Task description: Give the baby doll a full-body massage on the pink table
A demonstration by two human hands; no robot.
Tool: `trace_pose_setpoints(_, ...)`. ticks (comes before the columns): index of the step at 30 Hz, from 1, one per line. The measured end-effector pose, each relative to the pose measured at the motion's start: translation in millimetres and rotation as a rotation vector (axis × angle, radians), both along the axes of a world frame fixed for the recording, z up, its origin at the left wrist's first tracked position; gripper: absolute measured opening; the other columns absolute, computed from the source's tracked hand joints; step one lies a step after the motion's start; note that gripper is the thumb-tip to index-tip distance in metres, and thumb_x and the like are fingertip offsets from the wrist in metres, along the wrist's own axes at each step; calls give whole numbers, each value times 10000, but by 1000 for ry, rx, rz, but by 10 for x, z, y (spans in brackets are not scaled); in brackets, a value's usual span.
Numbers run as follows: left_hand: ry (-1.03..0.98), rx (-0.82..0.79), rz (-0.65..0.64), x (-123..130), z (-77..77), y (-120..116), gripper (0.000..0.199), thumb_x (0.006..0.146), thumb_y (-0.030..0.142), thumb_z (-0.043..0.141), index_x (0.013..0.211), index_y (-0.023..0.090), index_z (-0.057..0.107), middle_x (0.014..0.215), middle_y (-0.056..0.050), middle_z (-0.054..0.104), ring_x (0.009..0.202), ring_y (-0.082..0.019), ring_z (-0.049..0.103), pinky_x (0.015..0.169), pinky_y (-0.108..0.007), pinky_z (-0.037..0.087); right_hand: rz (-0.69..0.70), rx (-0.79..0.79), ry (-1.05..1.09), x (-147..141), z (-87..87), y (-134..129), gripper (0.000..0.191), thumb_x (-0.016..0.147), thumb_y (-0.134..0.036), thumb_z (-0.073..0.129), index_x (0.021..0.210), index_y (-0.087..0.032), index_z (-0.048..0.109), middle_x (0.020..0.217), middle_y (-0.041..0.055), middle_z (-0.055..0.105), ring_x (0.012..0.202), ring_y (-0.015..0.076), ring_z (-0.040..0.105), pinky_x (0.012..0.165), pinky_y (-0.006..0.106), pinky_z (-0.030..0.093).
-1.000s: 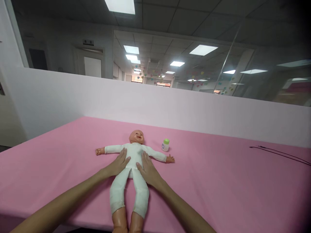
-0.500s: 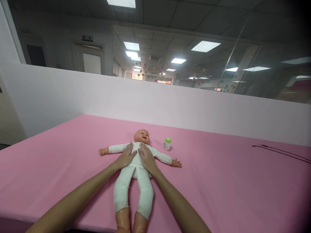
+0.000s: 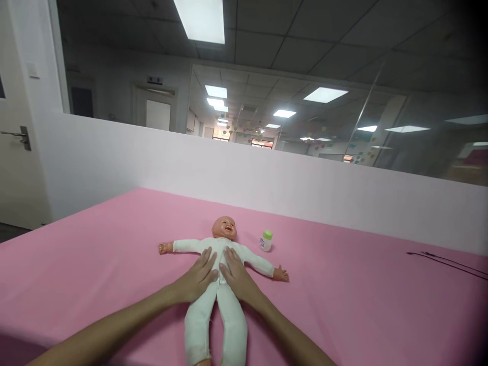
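A baby doll (image 3: 218, 249) with a white cloth body lies on its back, arms spread, head toward the far wall. My left hand (image 3: 197, 279) rests flat on the left side of its torso, fingers stretched out toward the chest. On the other side of the torso lies my right hand (image 3: 238, 277), also flat with fingers extended. Both thumbs point inward near the middle of the belly. Beside the doll's head, to the right, stands a small white bottle with a green cap (image 3: 266, 241), touched by neither hand. The doll's feet are out of frame.
The doll lies on a table with a pink cover (image 3: 354, 300). Thin black cords (image 3: 446, 264) lie at the right. A low white wall (image 3: 305, 185) with glass above it borders the far side. A door handle (image 3: 23, 136) shows at the far left.
Both hands have slid down the doll from the upper chest to the lower chest and belly, staying flat. The camera view has tilted up slightly and shifted left.
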State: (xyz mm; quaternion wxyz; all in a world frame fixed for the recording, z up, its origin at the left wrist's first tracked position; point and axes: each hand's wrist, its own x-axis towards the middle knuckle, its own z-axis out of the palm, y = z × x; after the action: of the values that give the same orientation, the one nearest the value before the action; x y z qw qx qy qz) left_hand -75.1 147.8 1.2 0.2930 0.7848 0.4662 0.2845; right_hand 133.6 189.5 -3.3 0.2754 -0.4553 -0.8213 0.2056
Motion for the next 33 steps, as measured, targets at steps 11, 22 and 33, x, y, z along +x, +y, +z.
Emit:
trace_pose_setpoints(11, 44, 43, 258, 312, -121, 918, 920, 990, 698, 221, 1615, 24, 177, 1694, -169, 97, 1575, -294, 65, 1274, -451, 83, -153, 65, 230, 16, -108, 575, 608, 1002, -488, 371, 1467, -128, 528, 1548, 131, 490, 1468, 257, 404, 1255, 455, 246)
trace_pose_setpoints(22, 99, -97, 61, -157, -180, 289, 954, 986, 730, 200, 1633, 48, 39, 1680, -144, -90, 1559, -281, -92, 1275, -490, 39, -70, -138, -62, 133, 39, -16, 785, 1016, -577, 333, 1622, -96, 199, 1702, 114, 89, 1579, 279, 36, 1290, 488, 80)
trace_pose_setpoints(33, 114, 76, 158, 391, 54, 580, 897, 1009, 674, 176, 1612, 10, 185, 1696, -162, 85, 1577, -277, 28, 1276, -448, 54, 22, 25, 164, -24, 79, 319, 571, 995, -404, 418, 1523, -194, 470, 1604, 83, 419, 1503, 228, 347, 1269, 447, 213)
